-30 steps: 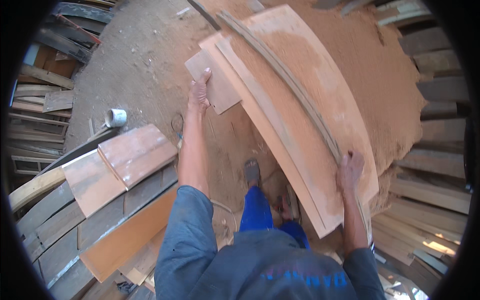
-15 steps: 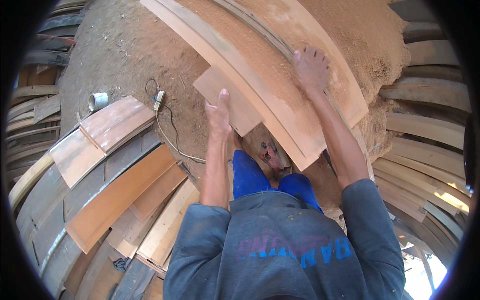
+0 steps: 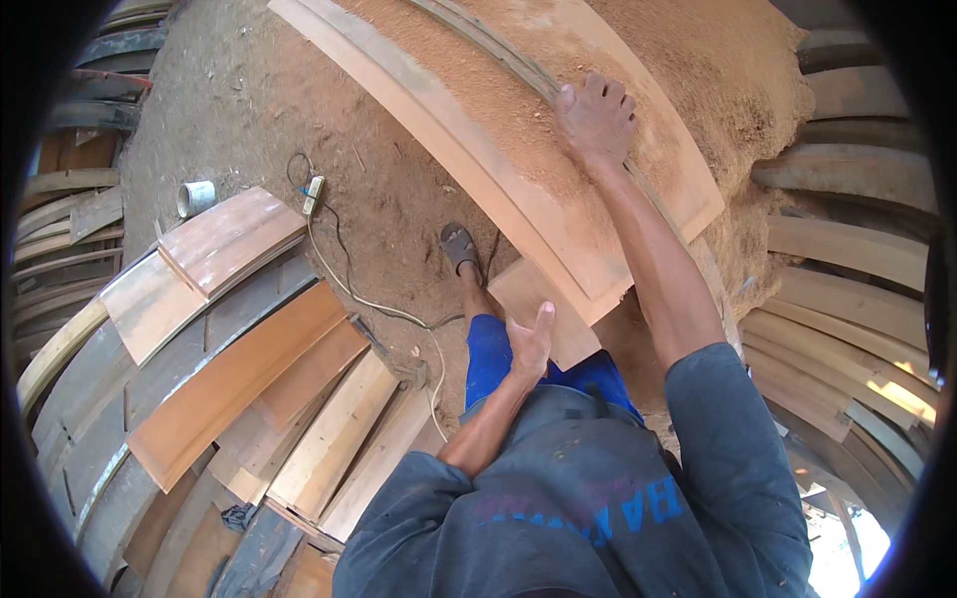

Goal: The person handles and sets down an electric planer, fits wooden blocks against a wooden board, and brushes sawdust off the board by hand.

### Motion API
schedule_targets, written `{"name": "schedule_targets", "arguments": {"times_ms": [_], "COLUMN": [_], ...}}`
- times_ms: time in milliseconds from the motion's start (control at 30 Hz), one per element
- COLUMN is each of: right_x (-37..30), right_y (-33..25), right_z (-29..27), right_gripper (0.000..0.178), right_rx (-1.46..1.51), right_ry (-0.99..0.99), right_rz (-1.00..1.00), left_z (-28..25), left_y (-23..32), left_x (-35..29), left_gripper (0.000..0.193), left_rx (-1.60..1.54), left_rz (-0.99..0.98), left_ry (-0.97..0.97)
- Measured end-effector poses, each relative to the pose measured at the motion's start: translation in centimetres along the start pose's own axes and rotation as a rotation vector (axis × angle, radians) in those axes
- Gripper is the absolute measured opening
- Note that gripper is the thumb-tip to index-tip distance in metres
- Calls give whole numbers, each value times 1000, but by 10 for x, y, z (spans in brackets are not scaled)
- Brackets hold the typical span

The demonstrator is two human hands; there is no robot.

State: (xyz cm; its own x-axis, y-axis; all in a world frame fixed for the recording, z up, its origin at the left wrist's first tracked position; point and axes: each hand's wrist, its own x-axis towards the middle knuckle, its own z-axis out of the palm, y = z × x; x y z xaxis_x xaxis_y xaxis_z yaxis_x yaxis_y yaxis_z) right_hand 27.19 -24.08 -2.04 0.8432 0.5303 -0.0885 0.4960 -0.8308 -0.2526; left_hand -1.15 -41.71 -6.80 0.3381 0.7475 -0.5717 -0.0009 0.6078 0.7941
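Observation:
My left hand point(image 3: 530, 344) holds a short flat wooden board point(image 3: 568, 324), thumb on its upper face and fingers hidden beneath. The board lies against the near end of a long wooden plank point(image 3: 469, 189), over my lap. My right hand point(image 3: 598, 125) is closed over a thin wooden strip point(image 3: 503, 50) that runs lengthwise on the sawdust-covered planks. The strip comes out again below my wrist. Loose sawdust point(image 3: 454, 90) covers the long plank to the left of the strip.
Stacked boards point(image 3: 239, 384) fill the left, and more planks point(image 3: 847, 249) line the right. A white pot point(image 3: 195, 197) and a power socket block point(image 3: 314, 194) with a cable point(image 3: 349, 294) are on the ground. My sandalled foot point(image 3: 460, 246) stands beside the long plank.
My left hand has brought the short board nearer and to the right, from the plank's left edge to its near end. My right hand has shifted slightly left. The red tool is now hidden.

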Motion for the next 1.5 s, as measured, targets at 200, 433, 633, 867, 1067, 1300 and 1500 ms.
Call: {"name": "schedule_targets", "arguments": {"times_ms": [200, 433, 633, 867, 1067, 1300, 1500], "right_x": [3, -1, 6, 3, 1, 3, 2], "right_y": [-1, -7, 0, -2, 1, 10, -1], "right_z": [-3, -6, -3, 0, 1, 11, 12], "right_gripper": [55, 49, 49, 47, 45, 43, 45], "right_rx": [-2, -42, -27, -47, -72, -94, -87], "right_ry": [-20, -72, -33, -38, 4, 91, 83], "right_rz": [23, 62, 62, 46, 17, -9, -14], "left_z": [-7, -29, -31, -27, -38, -49, -61], "left_y": [26, 134, 116, 101, 176, 220, 208], "left_x": [53, 169, 165, 149, 234, 286, 281], "left_gripper": [70, 68, 61, 70, 61, 50, 52], "left_rx": [-59, -210, -230, -59, -1, -96, -164], "left_rz": [37, 81, 66, 152, 89, 185, 238], "left_ry": [29, -68, -12, 55, 154, 44, -19]}}
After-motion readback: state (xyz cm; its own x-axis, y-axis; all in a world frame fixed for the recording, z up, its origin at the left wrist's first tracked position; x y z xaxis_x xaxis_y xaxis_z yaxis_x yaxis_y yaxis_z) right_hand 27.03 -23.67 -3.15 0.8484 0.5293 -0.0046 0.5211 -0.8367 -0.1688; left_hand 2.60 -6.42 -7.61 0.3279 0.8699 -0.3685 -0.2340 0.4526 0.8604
